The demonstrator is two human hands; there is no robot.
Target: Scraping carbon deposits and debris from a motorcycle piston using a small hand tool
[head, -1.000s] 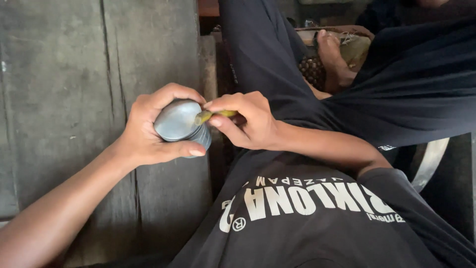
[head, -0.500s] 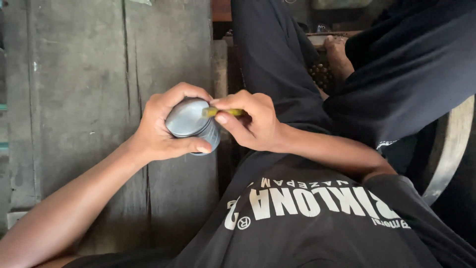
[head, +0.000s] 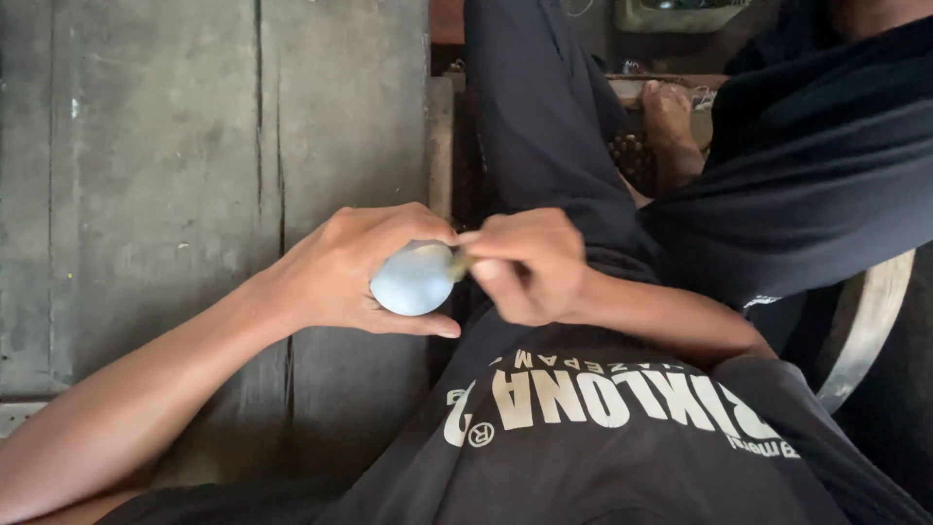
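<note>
My left hand (head: 355, 267) is wrapped around a small round metal can (head: 413, 280), its shiny grey top facing the camera. My right hand (head: 525, 261) is closed on a thin yellowish tool (head: 459, 262), whose tip rests at the can's right rim. Most of the tool is hidden inside the fist. Both hands meet just above my lap, over my dark trousers and black shirt.
Worn grey wooden floor planks (head: 175, 175) fill the left side. My leg in dark trousers (head: 544, 117) stretches away, with a bare foot (head: 671, 117) at the top right. A curved pale wooden rim (head: 865, 331) lies at the right.
The can has tilted, and its top now looks blurred and pale. My right hand has closed tighter over the tool, so less of the yellow shaft shows. Both hands sit slightly lower in view.
</note>
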